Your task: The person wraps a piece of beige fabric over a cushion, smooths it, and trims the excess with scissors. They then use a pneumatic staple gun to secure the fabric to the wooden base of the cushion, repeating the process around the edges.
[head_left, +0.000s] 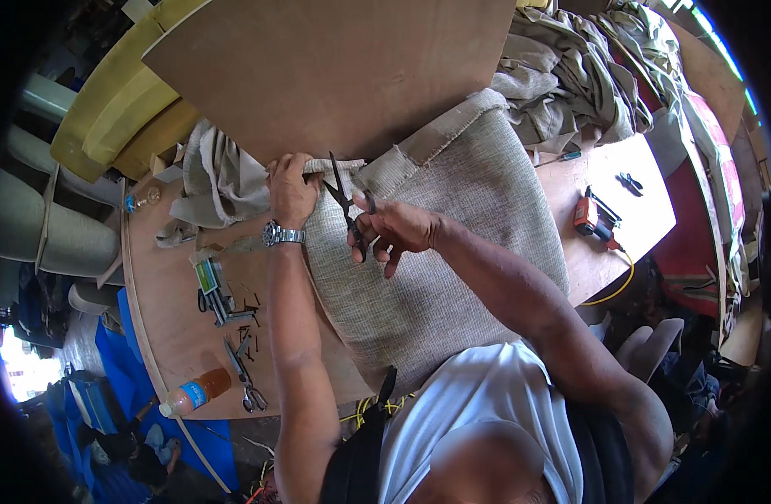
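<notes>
Black scissors (338,195) are in my right hand (402,228), thumb and fingers at the handles, blades spread apart and pointing away from me. Below them lies a grey-beige woven fabric (436,260), draped over a padded-looking shape with its far edge folded back. The blades are over the fabric's edge; I cannot tell whether they touch it. My left hand (293,189), with a metal wristwatch (283,234) on its wrist, is closed on the fabric's frayed edge just left of the blades. Behind both hands rises a large brown board (343,76).
On the wooden table (171,294) at left are a stapler (217,294), loose nails or screws, a second pair of scissors (245,378) and a bottle of amber liquid (199,393). An orange-black power tool (594,220) with a yellow cord lies right. Crumpled fabric (562,76) is piled far right.
</notes>
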Tool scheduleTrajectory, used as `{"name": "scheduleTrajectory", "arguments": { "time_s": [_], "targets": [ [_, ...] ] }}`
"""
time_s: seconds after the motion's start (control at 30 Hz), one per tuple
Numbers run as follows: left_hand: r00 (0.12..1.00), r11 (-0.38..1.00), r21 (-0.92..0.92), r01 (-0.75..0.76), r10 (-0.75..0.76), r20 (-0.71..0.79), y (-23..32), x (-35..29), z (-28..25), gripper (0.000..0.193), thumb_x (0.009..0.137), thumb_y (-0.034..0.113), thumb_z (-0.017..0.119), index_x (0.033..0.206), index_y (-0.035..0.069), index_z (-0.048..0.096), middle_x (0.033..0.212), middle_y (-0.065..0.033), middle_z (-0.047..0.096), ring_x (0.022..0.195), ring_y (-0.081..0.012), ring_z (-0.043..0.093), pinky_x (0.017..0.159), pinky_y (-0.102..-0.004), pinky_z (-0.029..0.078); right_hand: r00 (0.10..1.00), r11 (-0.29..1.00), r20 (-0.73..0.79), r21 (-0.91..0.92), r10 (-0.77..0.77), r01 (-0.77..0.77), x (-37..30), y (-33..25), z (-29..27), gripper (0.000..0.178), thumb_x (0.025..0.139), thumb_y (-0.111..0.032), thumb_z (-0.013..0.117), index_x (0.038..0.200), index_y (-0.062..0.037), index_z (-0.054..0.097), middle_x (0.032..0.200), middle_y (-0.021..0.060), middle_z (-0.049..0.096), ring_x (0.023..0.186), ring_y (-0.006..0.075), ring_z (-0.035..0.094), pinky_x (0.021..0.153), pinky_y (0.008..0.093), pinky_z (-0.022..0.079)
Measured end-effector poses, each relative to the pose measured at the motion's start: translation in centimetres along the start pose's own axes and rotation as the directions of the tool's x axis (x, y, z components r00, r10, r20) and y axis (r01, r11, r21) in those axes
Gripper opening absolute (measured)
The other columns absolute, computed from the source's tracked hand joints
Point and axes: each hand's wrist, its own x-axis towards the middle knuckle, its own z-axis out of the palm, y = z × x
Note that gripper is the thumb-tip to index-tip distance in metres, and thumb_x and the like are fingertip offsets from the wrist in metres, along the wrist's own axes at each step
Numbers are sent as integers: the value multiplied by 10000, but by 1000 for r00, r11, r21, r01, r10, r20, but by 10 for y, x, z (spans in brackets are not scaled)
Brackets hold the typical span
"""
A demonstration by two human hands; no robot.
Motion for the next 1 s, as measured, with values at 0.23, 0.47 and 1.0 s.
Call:
{"name": "scheduleTrajectory", "arguments": {
  "time_s": [0.23, 0.47, 1.0],
  "targets": [
    [968, 972, -74, -221, 210, -138, 0, -27, -12, 306, 792, 14, 679, 1092, 51, 725, 1133, -113, 665, 1171, -365, 575, 1045, -504, 449, 1000, 998, -25, -54, 11, -12, 10, 4, 2, 885, 901, -849, 379, 1097, -13, 591, 903, 93, 682, 584, 154, 594, 532, 411, 624],
    [945, 987, -56, -153, 130, -301, 16, -62, -8, 183, 788, -15, 734, 963, 26, 768, 1046, -71, 678, 1041, -277, 620, 929, -408, 504, 963, 905, -268, -418, -41, -78, 16, 15, 31, 833, 938, -794, 425, 954, 12, 636, 793, 103, 639, 587, 148, 611, 524, 345, 624],
    [936, 977, -88, -193, 157, -314, 7, -60, 1, 192, 721, -35, 733, 880, 69, 761, 964, -60, 691, 1002, -267, 614, 884, -397, 513, 821, 968, -541, -244, -184, 56, 30, 31, 71, 464, 1012, -413, 601, 917, 37, 661, 736, 74, 625, 585, 162, 611, 469, 335, 545]
  ]
}}
